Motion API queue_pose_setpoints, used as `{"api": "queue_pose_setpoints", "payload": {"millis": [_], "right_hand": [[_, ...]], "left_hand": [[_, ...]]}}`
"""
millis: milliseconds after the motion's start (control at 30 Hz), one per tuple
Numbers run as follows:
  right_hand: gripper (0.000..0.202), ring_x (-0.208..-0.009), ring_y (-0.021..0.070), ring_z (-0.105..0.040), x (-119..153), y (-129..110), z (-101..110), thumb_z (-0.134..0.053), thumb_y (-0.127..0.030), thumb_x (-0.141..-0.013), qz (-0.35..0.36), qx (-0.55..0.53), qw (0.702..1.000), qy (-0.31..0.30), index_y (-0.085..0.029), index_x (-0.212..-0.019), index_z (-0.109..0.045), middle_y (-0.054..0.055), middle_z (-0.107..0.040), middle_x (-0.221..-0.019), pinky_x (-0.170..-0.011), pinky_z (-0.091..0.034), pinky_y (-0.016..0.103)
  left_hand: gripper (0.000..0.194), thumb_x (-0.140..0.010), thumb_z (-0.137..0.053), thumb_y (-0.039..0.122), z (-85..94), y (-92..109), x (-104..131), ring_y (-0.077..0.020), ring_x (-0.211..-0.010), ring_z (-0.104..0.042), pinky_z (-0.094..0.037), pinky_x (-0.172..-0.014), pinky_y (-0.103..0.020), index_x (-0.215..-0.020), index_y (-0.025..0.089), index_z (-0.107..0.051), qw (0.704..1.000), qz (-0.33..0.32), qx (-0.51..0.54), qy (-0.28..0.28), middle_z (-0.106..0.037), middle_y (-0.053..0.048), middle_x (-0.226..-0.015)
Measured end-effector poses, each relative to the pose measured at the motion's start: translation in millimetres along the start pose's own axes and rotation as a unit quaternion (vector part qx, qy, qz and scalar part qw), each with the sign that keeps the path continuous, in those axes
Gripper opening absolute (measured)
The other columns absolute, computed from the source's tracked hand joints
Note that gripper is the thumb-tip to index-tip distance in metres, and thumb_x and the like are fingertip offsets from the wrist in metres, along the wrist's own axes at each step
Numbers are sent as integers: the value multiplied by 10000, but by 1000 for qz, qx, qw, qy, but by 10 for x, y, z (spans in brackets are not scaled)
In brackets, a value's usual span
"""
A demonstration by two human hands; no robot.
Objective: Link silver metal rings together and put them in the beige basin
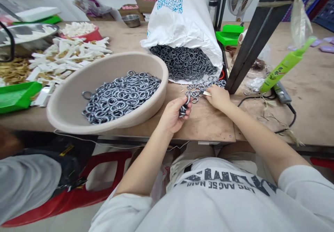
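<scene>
My left hand [174, 115] is curled around several dark grey metal rings [184, 110] above the table's front part. Close by, my right hand [218, 97] rests low over loose rings [194, 94] spread on the tabletop. Its fingers are closed on a small pale flat piece [207, 93] with a dark end; its kind is unclear. Behind both hands, a white sack [180, 26] lies with its mouth towards me, full of the same rings [186, 61]. To the left of my left hand stands a wide beige basin [65, 96] holding a heap of rings [120, 98].
A dark metal post [249, 40] rises beside my right hand. Right of it lie a lime-green tube-shaped package [285, 68] and a power strip [281, 92] with a cable. White pieces [68, 54] and a green tray [18, 96] are at left. Another person's sleeve [28, 183] shows lower left.
</scene>
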State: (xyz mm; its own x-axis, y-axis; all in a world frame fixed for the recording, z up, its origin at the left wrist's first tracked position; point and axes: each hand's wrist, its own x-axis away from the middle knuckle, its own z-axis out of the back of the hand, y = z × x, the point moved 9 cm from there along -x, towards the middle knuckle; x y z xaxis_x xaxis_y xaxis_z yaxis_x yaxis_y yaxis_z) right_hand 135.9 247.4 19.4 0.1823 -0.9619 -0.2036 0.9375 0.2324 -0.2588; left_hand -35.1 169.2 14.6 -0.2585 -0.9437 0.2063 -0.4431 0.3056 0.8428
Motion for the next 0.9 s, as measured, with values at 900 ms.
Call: {"api": "queue_pose_setpoints", "payload": {"millis": [900], "right_hand": [[404,-508,171,-617,1091,-630,193,-652,-624,-846,-22,-610,785,-102,-223,-824,-602,-10,-634,-621,-494,-520,327]], "left_hand": [[430,-798,-661,551,-438,-719,369,-62,-386,-430,-248,-337,-179,-661,176,-503,995,75,-39,-49,-502,25,-535]]}}
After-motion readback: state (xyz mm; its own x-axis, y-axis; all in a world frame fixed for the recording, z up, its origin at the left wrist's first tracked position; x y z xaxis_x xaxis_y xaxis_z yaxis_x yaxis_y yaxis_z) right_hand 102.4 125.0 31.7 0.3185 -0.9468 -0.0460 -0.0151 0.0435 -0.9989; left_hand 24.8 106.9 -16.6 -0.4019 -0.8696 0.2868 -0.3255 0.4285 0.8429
